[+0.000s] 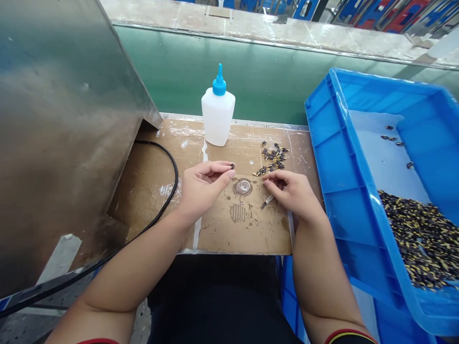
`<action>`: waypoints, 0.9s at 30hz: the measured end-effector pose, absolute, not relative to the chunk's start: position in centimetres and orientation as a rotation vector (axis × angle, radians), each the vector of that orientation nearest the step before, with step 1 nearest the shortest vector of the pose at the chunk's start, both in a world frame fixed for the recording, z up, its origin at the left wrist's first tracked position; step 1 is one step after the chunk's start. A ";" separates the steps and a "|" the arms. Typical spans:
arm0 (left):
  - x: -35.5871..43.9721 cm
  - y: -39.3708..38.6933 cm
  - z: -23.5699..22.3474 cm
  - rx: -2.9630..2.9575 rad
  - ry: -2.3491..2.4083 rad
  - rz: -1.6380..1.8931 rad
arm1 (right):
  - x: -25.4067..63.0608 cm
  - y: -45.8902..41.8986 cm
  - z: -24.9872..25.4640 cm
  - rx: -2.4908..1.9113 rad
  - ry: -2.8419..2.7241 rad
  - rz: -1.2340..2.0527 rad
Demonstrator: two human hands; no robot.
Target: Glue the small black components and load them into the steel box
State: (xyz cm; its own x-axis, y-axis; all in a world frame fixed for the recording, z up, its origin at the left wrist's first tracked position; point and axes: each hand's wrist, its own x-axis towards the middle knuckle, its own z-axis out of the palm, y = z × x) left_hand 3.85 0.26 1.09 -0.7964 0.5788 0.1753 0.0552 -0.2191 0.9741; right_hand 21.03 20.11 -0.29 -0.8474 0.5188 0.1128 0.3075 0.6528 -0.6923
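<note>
1. Left hand (204,188): thumb and forefinger closed in a pinch on a small dark component (232,166), held at the fingertips above the cardboard work surface (158,191).
2. Right hand (292,193): fingers curled and closed, apparently gripping a thin applicator (268,198). Dark tip angled toward the near left; upper end hidden behind the hand.
3. Between the hands: fingertips close together but not touching, above a round clear disc (243,187) lying in a brown stain on the cardboard. Exact nature of the disc: cannot be determined.
4. Just far of the right hand: loose pile of small dark-and-gold components (272,157), lying directly on the cardboard.
5. Far edge of the cardboard, left of the pile: white plastic squeeze bottle (218,119), upright, with a blue nozzle cap.
6. Right of the cardboard: blue plastic crate (322,143). Dense heap of similar components (419,239) in the near part; a few stray components (389,138) toward the far end.
7. Left side: stainless steel panel (60,143) beside the cardboard. Black cable (177,169) curving across the cardboard's left portion, then running down toward the near left.
8. Far side: green panel (172,71) behind the cardboard.
</note>
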 end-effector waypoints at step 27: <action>3.8 0.3 0.9 0.784 1.630 2.089 | 20.6 19.5 -0.3 -0.486 -2.470 0.869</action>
